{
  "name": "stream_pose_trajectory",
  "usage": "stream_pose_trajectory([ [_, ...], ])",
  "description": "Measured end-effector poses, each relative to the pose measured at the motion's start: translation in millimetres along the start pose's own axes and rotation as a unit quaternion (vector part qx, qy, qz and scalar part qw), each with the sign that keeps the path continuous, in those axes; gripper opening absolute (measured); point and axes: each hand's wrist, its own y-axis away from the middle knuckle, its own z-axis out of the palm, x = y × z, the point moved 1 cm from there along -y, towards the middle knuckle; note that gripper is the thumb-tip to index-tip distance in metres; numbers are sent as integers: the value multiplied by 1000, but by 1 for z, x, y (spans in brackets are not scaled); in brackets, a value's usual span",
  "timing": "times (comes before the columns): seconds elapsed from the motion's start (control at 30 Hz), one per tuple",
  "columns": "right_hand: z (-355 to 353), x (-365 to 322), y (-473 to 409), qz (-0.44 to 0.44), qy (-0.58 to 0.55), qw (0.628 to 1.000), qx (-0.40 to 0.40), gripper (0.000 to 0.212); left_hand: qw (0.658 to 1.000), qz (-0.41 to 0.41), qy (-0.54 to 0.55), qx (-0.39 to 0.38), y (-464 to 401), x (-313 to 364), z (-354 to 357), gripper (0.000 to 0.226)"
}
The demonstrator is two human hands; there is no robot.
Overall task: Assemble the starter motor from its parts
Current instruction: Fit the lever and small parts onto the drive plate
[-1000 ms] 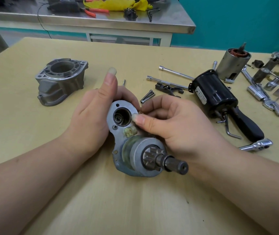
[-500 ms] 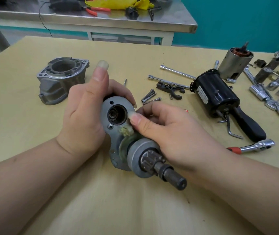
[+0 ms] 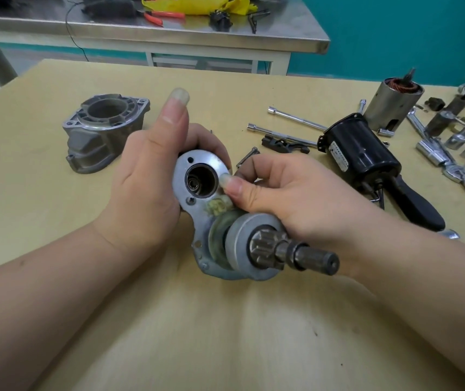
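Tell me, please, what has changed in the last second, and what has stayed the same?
The drive assembly was lifted a little and tilted in both hands. The left hand keeps its grip behind the plate, thumb raised; the right hand keeps its thumb at the rim of the round bore. Nothing was taken or let go. The grey housing, the black motor body and the tools did not move on the table.
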Motion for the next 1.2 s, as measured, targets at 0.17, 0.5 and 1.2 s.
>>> stream_pose_trajectory([
  [0.17,3,6,1,15,-43,999,-11,22,998,58,-34,21,4,-4,-1,76],
  [0.5,8,4,6,0,-70,997,12,22,996,75,-42,11,5,-2,0,75],
  [1.2,2,5,4,5,-60,998,-4,21,998,50,-45,-19,5,0,5,66],
])
